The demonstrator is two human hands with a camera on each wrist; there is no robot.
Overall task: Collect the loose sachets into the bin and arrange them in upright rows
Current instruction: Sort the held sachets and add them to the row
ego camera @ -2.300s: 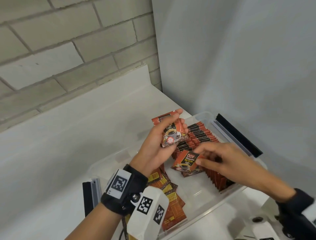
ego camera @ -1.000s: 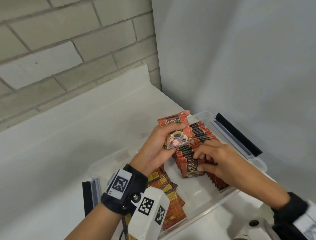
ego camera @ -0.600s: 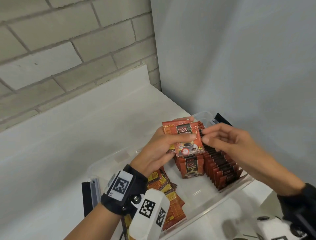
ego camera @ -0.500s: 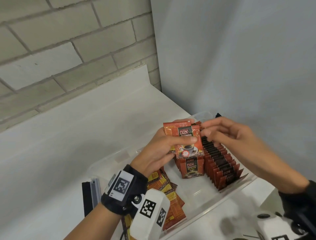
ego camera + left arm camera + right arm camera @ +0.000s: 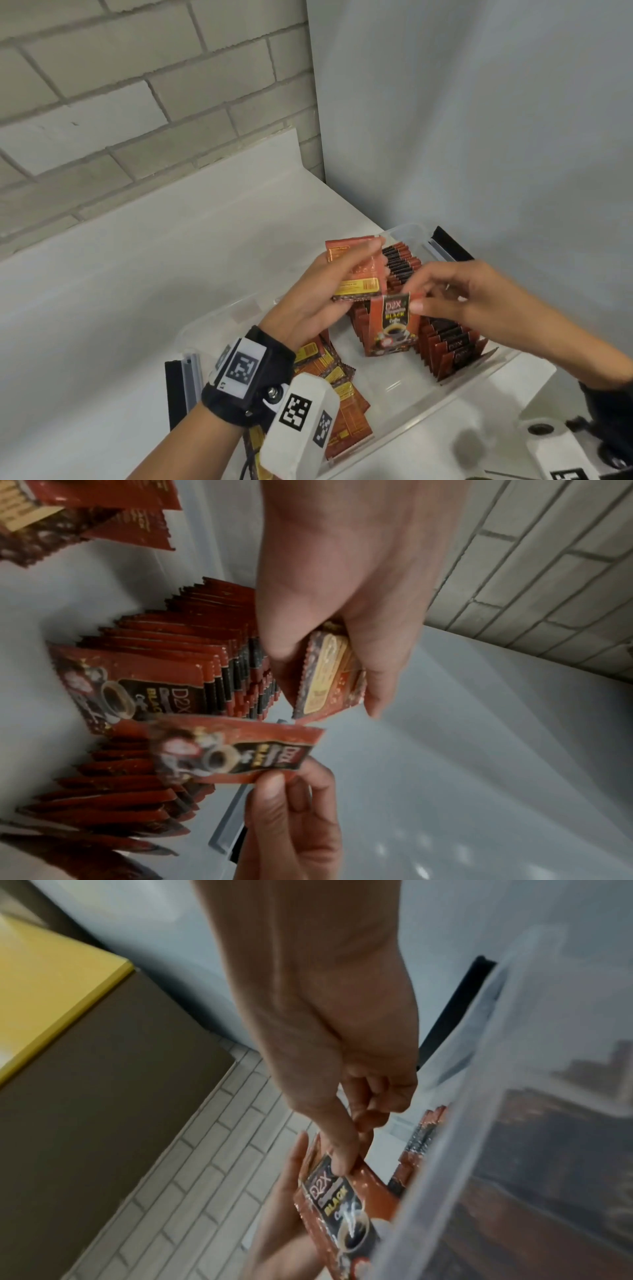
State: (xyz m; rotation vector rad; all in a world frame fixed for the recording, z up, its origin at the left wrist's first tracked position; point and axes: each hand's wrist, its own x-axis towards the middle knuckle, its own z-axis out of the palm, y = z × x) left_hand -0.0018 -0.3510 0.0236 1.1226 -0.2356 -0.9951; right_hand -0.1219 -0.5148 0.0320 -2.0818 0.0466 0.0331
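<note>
A clear plastic bin stands on the white counter. Upright rows of red-brown coffee sachets fill its far and right side; they also show in the left wrist view as upright rows. Several loose sachets lie flat at its near left. My left hand grips a small stack of sachets above the bin, back labels up. My right hand pinches one sachet by its top corner, upright, in front of a row. The wrist views show the stack and the pinched sachet.
Black latch clips sit at the bin's far end and near left end. A brick wall rises behind the counter, a grey wall to the right. A yellow-topped box stands beyond the bin.
My right hand set a sachet at the row's front, rose to the left hand's stack, and has drawn one sachet off and down. The stack now shows its back.
</note>
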